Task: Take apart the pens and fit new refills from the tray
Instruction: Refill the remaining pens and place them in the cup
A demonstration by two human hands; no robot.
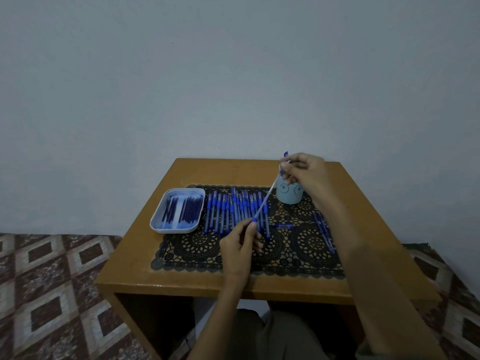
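Note:
My left hand [240, 241] pinches the blue grip end of a clear pen barrel [265, 201] that slants up to the right. My right hand [302, 170] grips the barrel's upper end above the cup, and a small blue end piece [285, 153] pokes out past its fingers. A row of several blue pens [233, 211] lies on the black lace mat. The white tray [155, 222] at the left holds several dark blue refills [183, 207].
A pale blue cup [289, 194] with a face drawn on it stands at the back right of the mat. A blue pen cap [283, 226] and a few loose refills [323, 231] lie right of the row. The wooden table [181, 281] stands against a wall.

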